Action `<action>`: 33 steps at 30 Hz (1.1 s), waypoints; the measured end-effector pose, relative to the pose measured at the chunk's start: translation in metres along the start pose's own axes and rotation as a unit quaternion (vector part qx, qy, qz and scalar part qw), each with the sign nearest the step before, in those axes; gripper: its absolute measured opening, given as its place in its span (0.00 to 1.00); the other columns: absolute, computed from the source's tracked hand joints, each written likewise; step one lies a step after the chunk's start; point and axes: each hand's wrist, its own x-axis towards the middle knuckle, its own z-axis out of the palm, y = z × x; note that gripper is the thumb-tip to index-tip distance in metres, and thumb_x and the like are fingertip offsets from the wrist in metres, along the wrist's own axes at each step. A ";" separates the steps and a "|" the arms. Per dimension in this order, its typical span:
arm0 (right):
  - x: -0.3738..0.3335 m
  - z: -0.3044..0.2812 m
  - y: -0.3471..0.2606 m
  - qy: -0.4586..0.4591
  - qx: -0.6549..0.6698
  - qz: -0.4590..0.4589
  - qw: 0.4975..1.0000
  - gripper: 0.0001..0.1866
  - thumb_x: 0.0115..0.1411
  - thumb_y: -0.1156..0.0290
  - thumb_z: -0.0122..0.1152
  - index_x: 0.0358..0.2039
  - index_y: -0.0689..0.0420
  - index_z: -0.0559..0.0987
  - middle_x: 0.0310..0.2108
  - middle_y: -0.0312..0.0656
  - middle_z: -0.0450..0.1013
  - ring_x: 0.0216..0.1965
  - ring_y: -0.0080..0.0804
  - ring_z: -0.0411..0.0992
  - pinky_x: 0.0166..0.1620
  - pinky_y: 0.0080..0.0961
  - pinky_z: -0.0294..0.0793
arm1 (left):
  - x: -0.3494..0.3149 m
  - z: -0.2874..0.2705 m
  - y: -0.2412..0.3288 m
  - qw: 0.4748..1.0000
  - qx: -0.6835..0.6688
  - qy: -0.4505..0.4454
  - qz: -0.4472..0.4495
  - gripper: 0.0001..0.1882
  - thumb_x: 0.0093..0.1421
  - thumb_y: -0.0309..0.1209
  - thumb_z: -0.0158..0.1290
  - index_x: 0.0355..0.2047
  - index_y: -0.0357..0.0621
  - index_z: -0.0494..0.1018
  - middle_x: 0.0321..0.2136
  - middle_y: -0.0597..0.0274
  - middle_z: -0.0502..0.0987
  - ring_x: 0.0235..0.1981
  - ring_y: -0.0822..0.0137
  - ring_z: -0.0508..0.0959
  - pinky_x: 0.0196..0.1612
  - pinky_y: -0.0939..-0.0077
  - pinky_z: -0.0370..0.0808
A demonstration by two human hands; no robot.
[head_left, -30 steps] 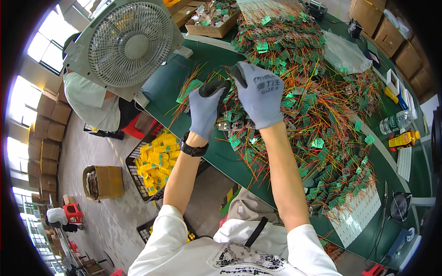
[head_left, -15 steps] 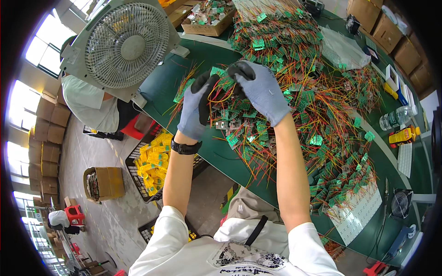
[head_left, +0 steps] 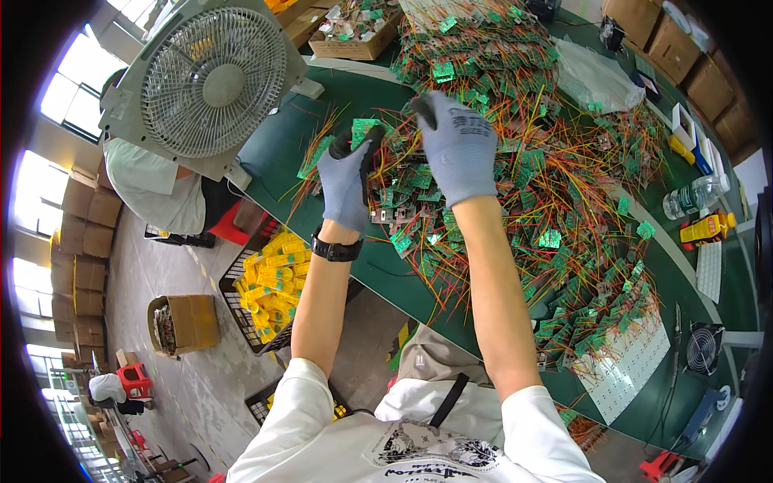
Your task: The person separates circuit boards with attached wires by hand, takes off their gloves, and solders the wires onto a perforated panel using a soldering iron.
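Both my hands wear grey-blue knit gloves with black palms and fingertips. Between the thumb and fingers of my left hand [head_left: 348,179], a small green circuit board [head_left: 366,129] is gripped, its flat face showing. My right hand [head_left: 459,145] hovers a little to the right, over the heap of wired circuit boards [head_left: 531,173]. Its fingertips are motion-blurred and partly hidden, so what they hold, if anything, does not show. Red and yellow wires run between and under the hands. Several more boards with wires [head_left: 314,157] lie just left of my left hand.
A large box fan [head_left: 221,88] stands at the table's far left. A cardboard tray of parts [head_left: 350,46] lies behind. White perforated panel [head_left: 624,370], bottle [head_left: 696,197] and small fan [head_left: 703,352] are on the right. A black crate [head_left: 233,302] of yellow parts sits below the table edge.
My right hand has moved away from the left, slightly up and turned, showing its back. The left hand has shifted slightly, and the board in it is now plainly visible.
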 end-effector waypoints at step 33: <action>0.004 -0.010 -0.001 -0.114 0.213 0.147 0.959 0.16 0.60 0.57 0.57 0.29 0.57 0.79 0.29 0.50 0.77 0.34 0.52 0.75 0.38 0.44 0.73 | 0.002 0.030 0.051 0.977 0.190 -0.085 0.044 0.14 0.63 0.30 0.56 0.47 0.35 0.75 0.35 0.66 0.78 0.32 0.76 0.76 0.36 0.82 0.73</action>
